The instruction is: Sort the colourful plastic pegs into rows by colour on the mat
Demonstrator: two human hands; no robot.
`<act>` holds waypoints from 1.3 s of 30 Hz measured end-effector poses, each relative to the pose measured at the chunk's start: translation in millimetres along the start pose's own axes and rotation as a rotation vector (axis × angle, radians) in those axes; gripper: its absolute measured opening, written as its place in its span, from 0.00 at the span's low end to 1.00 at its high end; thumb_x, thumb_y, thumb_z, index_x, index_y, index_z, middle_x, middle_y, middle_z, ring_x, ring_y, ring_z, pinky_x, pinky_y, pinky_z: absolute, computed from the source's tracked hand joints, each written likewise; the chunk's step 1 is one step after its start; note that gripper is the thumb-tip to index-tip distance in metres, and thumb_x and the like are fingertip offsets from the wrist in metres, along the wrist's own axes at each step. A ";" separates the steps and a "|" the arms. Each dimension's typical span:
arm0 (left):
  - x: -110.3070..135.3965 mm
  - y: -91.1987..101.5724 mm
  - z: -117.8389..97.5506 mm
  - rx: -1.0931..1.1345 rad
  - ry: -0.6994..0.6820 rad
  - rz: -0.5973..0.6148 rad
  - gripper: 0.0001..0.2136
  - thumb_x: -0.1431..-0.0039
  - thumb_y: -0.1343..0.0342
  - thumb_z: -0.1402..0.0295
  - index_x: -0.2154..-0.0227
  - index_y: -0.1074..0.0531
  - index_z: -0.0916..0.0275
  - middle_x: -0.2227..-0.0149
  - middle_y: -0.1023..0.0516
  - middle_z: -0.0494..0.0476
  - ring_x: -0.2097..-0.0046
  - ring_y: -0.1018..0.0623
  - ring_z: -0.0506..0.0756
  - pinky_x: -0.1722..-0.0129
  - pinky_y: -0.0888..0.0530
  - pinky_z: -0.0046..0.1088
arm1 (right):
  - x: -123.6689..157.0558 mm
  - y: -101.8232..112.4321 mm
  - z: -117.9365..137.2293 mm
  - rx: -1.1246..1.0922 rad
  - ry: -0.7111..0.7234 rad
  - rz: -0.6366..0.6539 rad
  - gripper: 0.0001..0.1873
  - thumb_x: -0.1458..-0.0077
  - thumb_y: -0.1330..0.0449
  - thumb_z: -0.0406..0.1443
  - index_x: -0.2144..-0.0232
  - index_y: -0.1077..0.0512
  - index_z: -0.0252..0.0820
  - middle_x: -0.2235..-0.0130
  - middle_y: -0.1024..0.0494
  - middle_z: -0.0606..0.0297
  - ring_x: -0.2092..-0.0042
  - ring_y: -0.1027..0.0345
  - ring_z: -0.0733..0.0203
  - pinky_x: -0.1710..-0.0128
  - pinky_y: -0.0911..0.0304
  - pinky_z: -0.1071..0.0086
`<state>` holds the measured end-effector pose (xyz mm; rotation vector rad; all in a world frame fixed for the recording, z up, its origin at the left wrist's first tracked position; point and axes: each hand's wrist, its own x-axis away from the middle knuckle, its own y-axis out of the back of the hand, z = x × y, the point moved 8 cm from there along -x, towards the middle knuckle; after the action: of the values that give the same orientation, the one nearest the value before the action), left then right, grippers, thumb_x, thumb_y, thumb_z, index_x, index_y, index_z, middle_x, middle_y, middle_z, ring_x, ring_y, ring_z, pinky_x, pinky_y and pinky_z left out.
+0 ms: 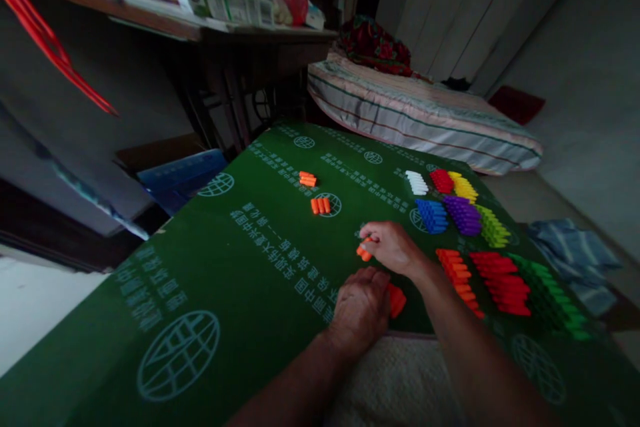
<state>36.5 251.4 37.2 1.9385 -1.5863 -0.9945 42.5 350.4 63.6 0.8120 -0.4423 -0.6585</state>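
Observation:
My right hand (393,248) rests on a green printed cloth (240,260) with its fingers pinched on a few small orange pieces (364,252). My left hand (361,307) lies just below it, fingers curled over a clump of orange-red pieces (397,300) near the cloth's front edge. Two little groups of orange pieces (307,179) (321,205) lie farther out on the cloth. To the right stand neat rows of coloured pieces: white (417,182), red (442,180), yellow (463,187), blue (433,215), purple (463,215), light green (493,227), orange (457,277), red (503,283) and green (550,293).
A striped mattress (425,113) lies on the floor beyond the cloth. A dark wooden table (250,53) stacked with boxes stands at the back left, a blue box (183,177) beneath it. A blue cloth (575,253) is crumpled at right. A pale towel (400,380) covers my lap.

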 end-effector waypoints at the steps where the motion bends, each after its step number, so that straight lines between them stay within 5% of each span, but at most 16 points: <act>1: -0.2 -0.4 1.3 0.001 0.013 0.011 0.09 0.43 0.53 0.73 0.62 0.30 0.61 0.60 0.23 0.58 0.59 0.24 0.55 0.56 0.24 0.36 | 3.9 3.7 -15.6 0.024 -0.044 -0.009 0.07 0.50 0.42 0.33 0.67 0.24 0.42 0.74 0.21 0.68 0.71 0.29 0.65 0.72 0.40 0.74; 6: -1.7 1.4 3.6 0.014 0.040 0.025 0.11 0.43 0.53 0.73 0.58 0.30 0.61 0.58 0.24 0.57 0.57 0.24 0.55 0.55 0.25 0.35 | 23.8 16.2 -52.0 0.192 -0.186 -0.132 0.12 0.50 0.39 0.38 0.61 0.24 0.45 0.66 0.20 0.64 0.65 0.28 0.61 0.67 0.38 0.72; 10: -3.9 4.4 3.3 0.027 0.033 0.009 0.12 0.43 0.53 0.74 0.58 0.30 0.62 0.58 0.23 0.58 0.58 0.24 0.55 0.56 0.24 0.36 | 37.5 15.5 -40.2 0.286 -0.164 -0.173 0.14 0.47 0.40 0.41 0.58 0.25 0.45 0.58 0.22 0.61 0.58 0.28 0.59 0.60 0.38 0.69; 17: -8.2 11.0 3.1 0.054 -0.030 -0.045 0.10 0.42 0.54 0.73 0.61 0.29 0.61 0.60 0.22 0.57 0.59 0.23 0.53 0.57 0.24 0.32 | 40.3 10.1 -24.1 0.339 -0.128 -0.136 0.11 0.45 0.41 0.36 0.59 0.25 0.43 0.57 0.24 0.59 0.53 0.31 0.57 0.55 0.38 0.67; 21: -10.2 13.3 3.8 0.049 -0.057 -0.076 0.09 0.42 0.54 0.72 0.64 0.28 0.60 0.63 0.22 0.55 0.62 0.22 0.52 0.61 0.24 0.28 | 51.4 15.3 -29.9 0.264 -0.121 -0.223 0.10 0.46 0.42 0.34 0.61 0.24 0.42 0.59 0.24 0.58 0.54 0.31 0.57 0.55 0.37 0.67; 25: -10.8 11.1 7.0 0.018 -0.055 -0.084 0.10 0.41 0.54 0.70 0.62 0.28 0.60 0.63 0.21 0.55 0.62 0.22 0.52 0.63 0.23 0.28 | 95.1 44.4 -62.7 0.117 -0.142 -0.505 0.11 0.49 0.41 0.35 0.62 0.24 0.42 0.61 0.23 0.60 0.59 0.30 0.59 0.58 0.35 0.67; 29: -10.6 8.1 8.6 0.000 -0.065 -0.083 0.10 0.42 0.52 0.70 0.61 0.28 0.60 0.59 0.21 0.57 0.58 0.21 0.53 0.57 0.22 0.31 | 150.7 80.9 -126.5 0.083 -0.347 -0.766 0.18 0.54 0.39 0.41 0.59 0.25 0.42 0.58 0.21 0.58 0.60 0.28 0.55 0.57 0.33 0.61; 33: -10.5 6.8 9.9 -0.020 -0.051 -0.076 0.10 0.42 0.52 0.69 0.61 0.28 0.60 0.58 0.21 0.57 0.58 0.21 0.54 0.57 0.22 0.33 | 169.8 90.0 -167.3 0.069 -0.514 -0.740 0.25 0.56 0.38 0.43 0.55 0.26 0.40 0.58 0.21 0.57 0.60 0.27 0.54 0.57 0.32 0.61; 39: -10.9 5.6 9.3 -0.006 -0.029 -0.049 0.11 0.41 0.53 0.69 0.60 0.28 0.62 0.58 0.21 0.59 0.57 0.21 0.55 0.56 0.22 0.34 | 157.4 79.9 -166.8 0.058 -0.582 -0.652 0.26 0.57 0.37 0.42 0.53 0.27 0.39 0.60 0.21 0.57 0.60 0.26 0.55 0.58 0.32 0.62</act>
<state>24.9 261.5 38.0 1.9757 -1.5565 -1.0504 283.5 369.4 40.9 0.8138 -0.7307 -1.5121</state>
